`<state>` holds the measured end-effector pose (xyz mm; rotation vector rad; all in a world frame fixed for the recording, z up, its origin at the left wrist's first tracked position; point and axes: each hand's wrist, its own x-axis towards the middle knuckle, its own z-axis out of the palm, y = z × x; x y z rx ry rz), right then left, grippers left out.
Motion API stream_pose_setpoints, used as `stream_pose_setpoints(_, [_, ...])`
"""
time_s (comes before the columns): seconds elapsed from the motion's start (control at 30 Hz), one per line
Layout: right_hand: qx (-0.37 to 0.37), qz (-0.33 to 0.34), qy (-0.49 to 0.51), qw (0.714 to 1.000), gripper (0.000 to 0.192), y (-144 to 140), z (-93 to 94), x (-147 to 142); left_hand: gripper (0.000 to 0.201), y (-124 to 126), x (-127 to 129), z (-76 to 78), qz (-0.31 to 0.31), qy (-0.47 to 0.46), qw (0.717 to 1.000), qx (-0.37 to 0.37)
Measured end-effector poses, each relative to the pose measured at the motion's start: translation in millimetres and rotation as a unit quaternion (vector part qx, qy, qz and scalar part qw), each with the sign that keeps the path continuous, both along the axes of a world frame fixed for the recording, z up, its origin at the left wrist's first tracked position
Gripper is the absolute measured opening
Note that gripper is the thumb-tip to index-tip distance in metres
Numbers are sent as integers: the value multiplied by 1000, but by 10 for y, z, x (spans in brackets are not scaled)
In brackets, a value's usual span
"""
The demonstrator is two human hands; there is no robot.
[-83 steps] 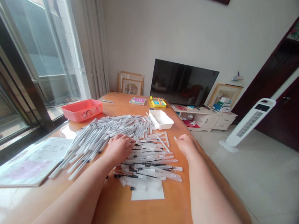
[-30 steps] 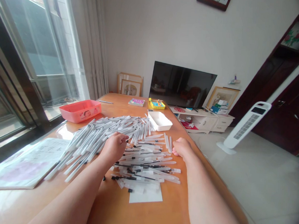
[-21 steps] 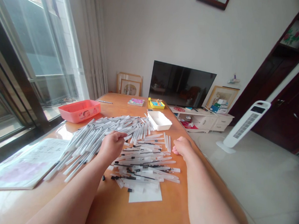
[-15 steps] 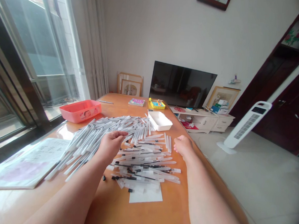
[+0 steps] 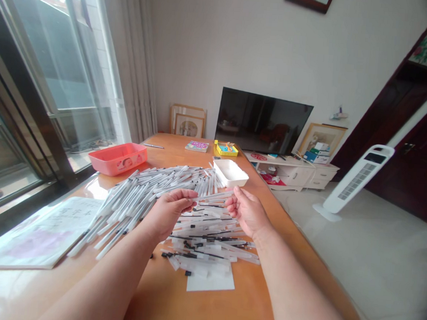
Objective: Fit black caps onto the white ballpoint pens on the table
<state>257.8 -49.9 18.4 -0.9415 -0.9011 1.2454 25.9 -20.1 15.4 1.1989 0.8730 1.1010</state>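
A white pen [image 5: 213, 196] is held level above the table between my two hands. My left hand [image 5: 168, 211] pinches its left end and my right hand [image 5: 247, 213] pinches its right end. Under the hands lies a spread of white pen barrels with black refills and caps [image 5: 207, 233]. A larger pile of assembled white pens [image 5: 140, 193] lies to the left. A sheet of white paper [image 5: 211, 281] sits at the near edge of the spread.
On the orange wooden table [image 5: 187, 306] stand a red plastic bin [image 5: 117, 158] at the left, a white tray [image 5: 230, 172] ahead, a yellow box [image 5: 225, 148] and a small book [image 5: 197, 146] further back. An open booklet [image 5: 41, 232] lies near left. A tower fan [image 5: 356, 178] stands on the floor.
My left hand lifted off the pile with a pen. My right hand rose from the table's right side, moved in and took the pen's other end.
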Motion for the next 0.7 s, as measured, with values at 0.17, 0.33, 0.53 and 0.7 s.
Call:
stream_pose_setpoints(0.17, [9, -21, 7, 1000, 41, 9, -4, -1, 45, -21, 44, -31, 6, 107, 990, 87])
stream_pose_setpoints(0.33, [7, -33, 16, 999, 39, 15, -11, -2, 37, -4, 69, -73, 17, 150, 979, 138])
stream_pose_setpoints(0.53, [37, -77, 13, 996, 38, -15, 42, -52, 39, -88, 46, 38, -14, 190, 974, 122])
stream_pose_setpoints(0.7, [60, -89, 21, 994, 40, -45, 69, -95, 41, -116, 2, 99, -23, 187, 976, 111])
